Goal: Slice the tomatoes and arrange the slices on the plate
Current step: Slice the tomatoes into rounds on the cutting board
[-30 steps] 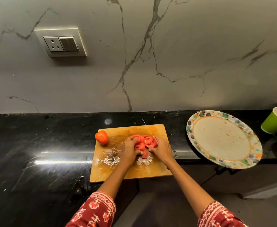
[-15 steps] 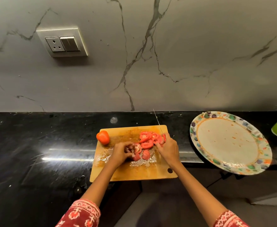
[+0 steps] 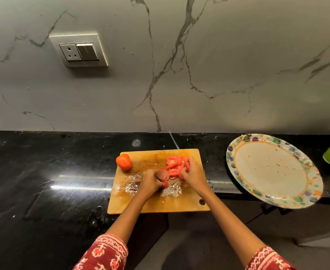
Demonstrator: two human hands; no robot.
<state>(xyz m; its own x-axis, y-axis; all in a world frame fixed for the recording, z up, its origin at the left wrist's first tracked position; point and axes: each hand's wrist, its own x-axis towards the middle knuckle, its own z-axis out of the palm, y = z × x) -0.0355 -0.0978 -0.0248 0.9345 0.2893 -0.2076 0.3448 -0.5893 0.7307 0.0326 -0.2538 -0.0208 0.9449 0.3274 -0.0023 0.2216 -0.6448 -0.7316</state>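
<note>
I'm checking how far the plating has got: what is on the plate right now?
The plate holds no slices, only small reddish specks and smears. The tomato slices are on the cutting board. Nothing covers the plate's face.

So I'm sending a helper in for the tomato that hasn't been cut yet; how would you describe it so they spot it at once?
Find the wooden cutting board on the black counter below the wall socket. The whole tomato sits alone at the board's far left corner. It is round and uncut, unlike the flat red slices piled to its right by the hands.
</note>
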